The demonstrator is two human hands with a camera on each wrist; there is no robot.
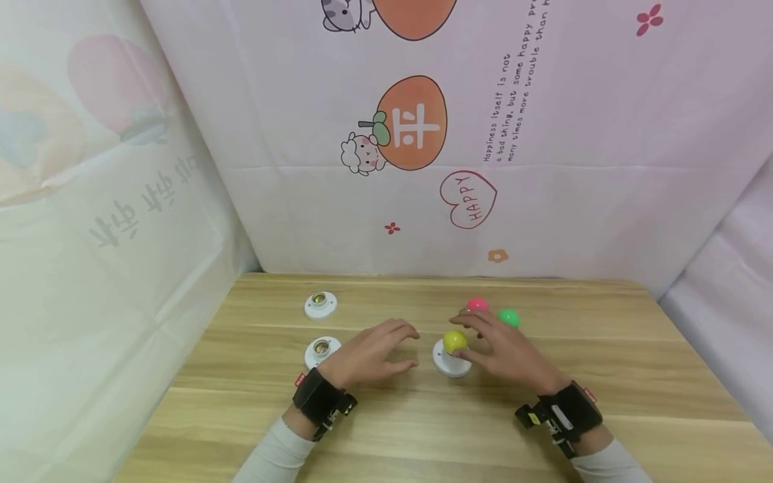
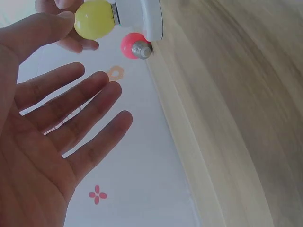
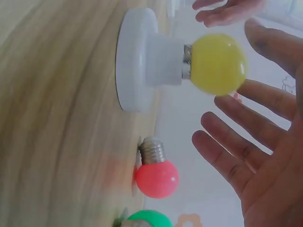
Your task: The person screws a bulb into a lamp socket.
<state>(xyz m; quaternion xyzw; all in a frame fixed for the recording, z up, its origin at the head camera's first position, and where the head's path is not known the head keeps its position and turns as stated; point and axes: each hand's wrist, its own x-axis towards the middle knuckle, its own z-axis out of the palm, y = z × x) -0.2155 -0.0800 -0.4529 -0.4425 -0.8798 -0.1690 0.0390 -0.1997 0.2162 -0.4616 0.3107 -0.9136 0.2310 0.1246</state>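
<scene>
The yellow bulb, probably light but fragile, needs a gentle grip around its globe; left hand and right hand spread empty fingers.

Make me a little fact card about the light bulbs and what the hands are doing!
Yellow bulb: upright in the middle socket, some metal showing
Pink bulb: lying on the table
Green bulb: near the pink one
Far left socket: no bulb
Near left socket: no bulb, partly behind the left hand
Right hand: fingers spread about the yellow bulb; touching is hard to tell
Left hand: apart from the yellow bulb, holding nothing
</scene>
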